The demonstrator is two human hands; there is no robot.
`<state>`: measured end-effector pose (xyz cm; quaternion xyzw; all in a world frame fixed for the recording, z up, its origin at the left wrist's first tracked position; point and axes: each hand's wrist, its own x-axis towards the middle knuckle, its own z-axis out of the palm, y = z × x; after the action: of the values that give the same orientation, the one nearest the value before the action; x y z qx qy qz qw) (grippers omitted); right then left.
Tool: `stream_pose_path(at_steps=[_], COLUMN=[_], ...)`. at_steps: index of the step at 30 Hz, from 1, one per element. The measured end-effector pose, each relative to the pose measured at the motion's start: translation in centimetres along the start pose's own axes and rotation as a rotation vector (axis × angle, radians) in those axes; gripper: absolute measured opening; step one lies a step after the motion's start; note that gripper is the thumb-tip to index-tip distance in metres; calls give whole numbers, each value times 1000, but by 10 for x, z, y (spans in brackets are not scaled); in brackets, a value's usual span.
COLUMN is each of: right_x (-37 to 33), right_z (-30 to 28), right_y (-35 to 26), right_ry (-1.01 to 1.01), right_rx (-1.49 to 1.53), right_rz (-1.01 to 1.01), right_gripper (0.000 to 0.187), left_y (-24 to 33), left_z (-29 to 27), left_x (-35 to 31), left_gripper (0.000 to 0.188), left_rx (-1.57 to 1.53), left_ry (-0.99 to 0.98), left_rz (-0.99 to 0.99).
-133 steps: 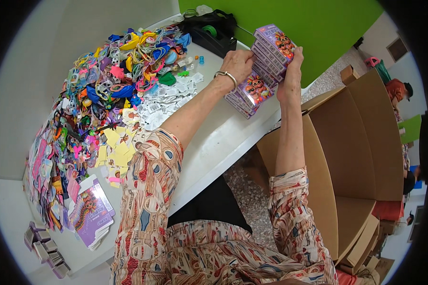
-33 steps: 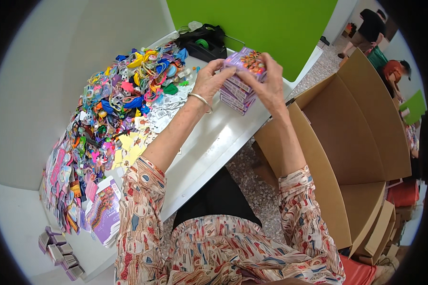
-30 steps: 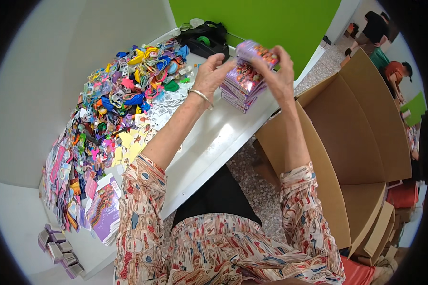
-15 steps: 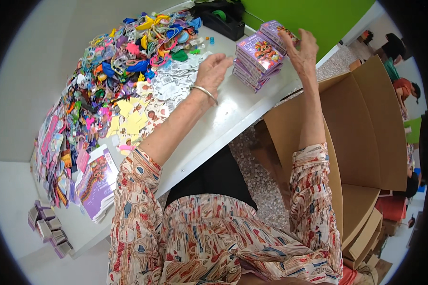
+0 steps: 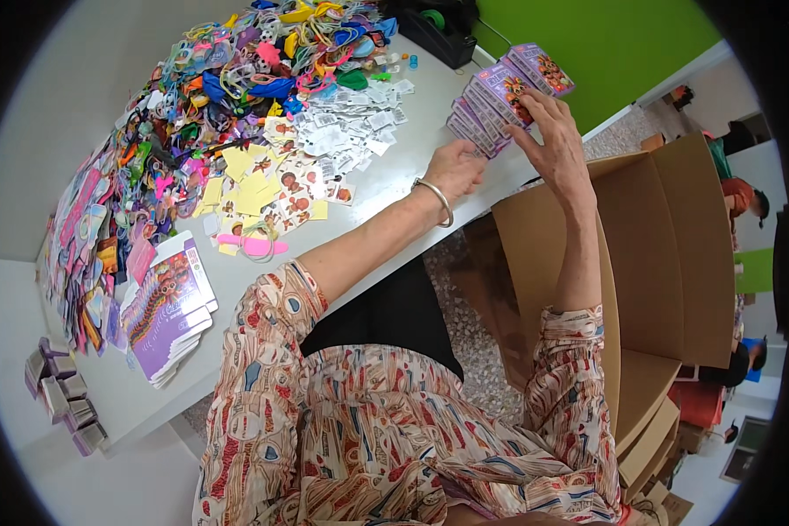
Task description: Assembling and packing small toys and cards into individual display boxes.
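We had the stack of purple cartons (image 5: 498,95) on the white counter (image 5: 389,178), near the black tape dispenser (image 5: 451,46); our right hand (image 5: 557,147) rested its grip, spread and unclenched, on them; our left hand (image 5: 454,172) curled at their near edge, whether grasping, we couldn't tell

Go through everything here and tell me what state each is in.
Purple printed cardboard boxes: stacked, slightly askew.
Bare right hand: open, fingers over those boxes.
Bare left hand: curled beside the stack.
Large brown cardboard carton: open, flaps spread.
Flat purple-and-white printed cards: layered, fanned.
Small white paper slips: loose, overlapping.
Small multicoloured trinkets: heaped loosely.
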<state>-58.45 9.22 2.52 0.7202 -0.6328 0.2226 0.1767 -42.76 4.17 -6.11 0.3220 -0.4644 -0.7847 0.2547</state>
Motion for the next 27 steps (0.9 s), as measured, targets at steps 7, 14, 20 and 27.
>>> stream_pose_path(at_steps=[7, 14, 20, 27], right_x=[-1, 0, -1, 1], right_z=[2, 0, 2, 2], right_y=[5, 15, 15, 19], right_ry=[-25, -65, -63, -82], right_rx=[35, 114, 103, 102], right_rz=[77, 114, 91, 86], right_gripper=[44, 45, 45, 45], left_y=[4, 2, -7, -9], left_z=[-4, 12, 23, 24], left_x=[-2, -11, -11, -9], left_gripper=[59, 72, 90, 94], left_rx=[41, 173, 62, 99], left_ry=[6, -77, -130, -154], left_rz=[12, 120, -3, 13])
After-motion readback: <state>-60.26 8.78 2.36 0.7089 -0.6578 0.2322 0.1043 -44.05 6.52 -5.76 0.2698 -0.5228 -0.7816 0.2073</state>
